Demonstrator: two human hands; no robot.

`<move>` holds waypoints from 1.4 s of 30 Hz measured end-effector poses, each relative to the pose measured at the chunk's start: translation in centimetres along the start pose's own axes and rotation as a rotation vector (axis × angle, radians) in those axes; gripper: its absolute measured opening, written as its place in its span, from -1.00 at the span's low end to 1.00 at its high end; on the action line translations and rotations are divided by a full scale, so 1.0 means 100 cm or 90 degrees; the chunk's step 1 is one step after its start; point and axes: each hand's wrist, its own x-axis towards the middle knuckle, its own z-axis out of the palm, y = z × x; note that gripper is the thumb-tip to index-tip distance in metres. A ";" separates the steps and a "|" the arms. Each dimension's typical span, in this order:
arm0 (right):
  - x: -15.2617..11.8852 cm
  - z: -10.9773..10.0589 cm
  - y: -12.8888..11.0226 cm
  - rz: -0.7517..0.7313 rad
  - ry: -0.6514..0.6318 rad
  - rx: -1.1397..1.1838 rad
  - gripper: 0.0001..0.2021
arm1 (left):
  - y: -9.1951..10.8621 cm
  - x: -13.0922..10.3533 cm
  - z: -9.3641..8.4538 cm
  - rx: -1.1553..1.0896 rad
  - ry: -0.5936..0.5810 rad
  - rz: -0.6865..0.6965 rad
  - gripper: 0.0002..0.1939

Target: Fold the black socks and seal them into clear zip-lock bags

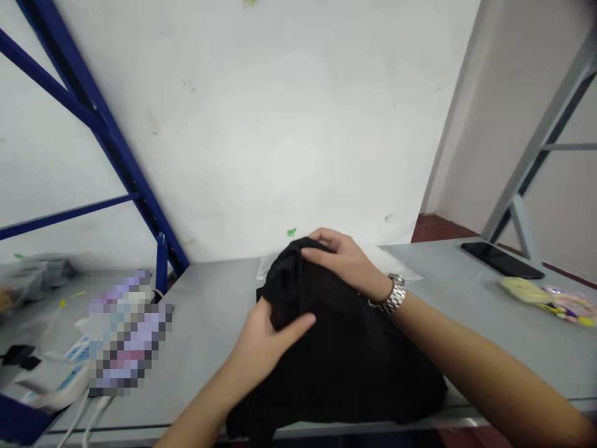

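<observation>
A black cloth item [354,354], apparently a garment, lies bunched in front of me and hangs over the table's near edge. My left hand [261,339] grips its left side, thumb on the outside and fingers tucked into the fabric out of sight. Higher up, my right hand [342,258] is closed on the raised top fold, thumb on the near face and fingers over the back. A metal watch is on my right wrist. Behind the cloth, a flat white sheet or bag [396,266] lies partly covered on the table.
The grey table [205,323] meets a white wall at the back. On the right lie a black phone [501,260] and a pale yellow item [525,290] with colourful pieces. Blue metal posts [119,158], a power strip [69,386] with cables and a pixelated object [133,348] are left.
</observation>
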 end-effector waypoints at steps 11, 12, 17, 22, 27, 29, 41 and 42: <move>-0.024 -0.033 0.102 0.386 -0.127 0.315 -0.65 | -0.074 0.082 0.023 -0.322 -0.078 -0.173 -0.58; -0.027 -0.032 0.104 0.396 -0.117 0.296 -0.64 | -0.078 0.080 0.024 -0.321 -0.079 -0.177 -0.56; -0.025 -0.031 0.113 0.400 -0.042 0.325 -0.75 | -0.082 0.080 0.025 -0.400 -0.076 -0.238 -0.64; -0.021 -0.035 0.123 0.292 0.021 0.416 -0.70 | -0.077 0.081 0.019 -0.478 -0.120 -0.239 -0.88; -0.023 -0.035 0.116 0.281 0.050 0.385 -0.87 | -0.061 0.075 0.019 -0.317 -0.142 -0.156 -0.62; -0.024 -0.032 0.110 0.270 0.053 0.424 -0.89 | -0.054 0.075 0.024 -0.210 -0.084 -0.084 -0.67; -0.010 -0.088 0.108 0.237 0.428 0.492 -0.81 | -0.048 0.152 0.098 0.190 -0.040 0.100 -0.54; -0.008 -0.102 0.111 0.222 0.521 0.493 -0.82 | -0.054 0.160 0.105 0.236 -0.069 0.099 -0.57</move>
